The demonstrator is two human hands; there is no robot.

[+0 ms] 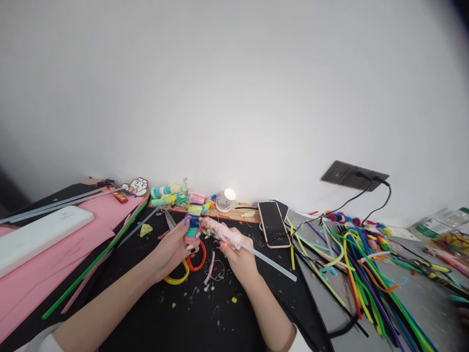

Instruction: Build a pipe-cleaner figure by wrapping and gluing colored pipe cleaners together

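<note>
In the head view, my left hand (175,250) is closed around an upright roll of colourful fuzzy pipe cleaners (195,211), banded pink, yellow, blue and teal. My right hand (242,261) grips a pale pink hot glue gun (221,231), and a translucent glue stick (271,262) juts from its back end. A small orange light glows on the gun beside my fingers. Its nozzle end points at the roll; whether they touch, I cannot tell. Beneath my left hand lie scissors (198,258) with red and yellow handles, partly covered.
Behind my hands stand a small white cup (224,200) and more pipe-cleaner rolls (166,191). A phone (274,224) lies right of them. Loose pipe cleaners (361,274) and black cables (344,200) spread across the right. Pink sheets (98,220) and a white case (47,234) occupy the left.
</note>
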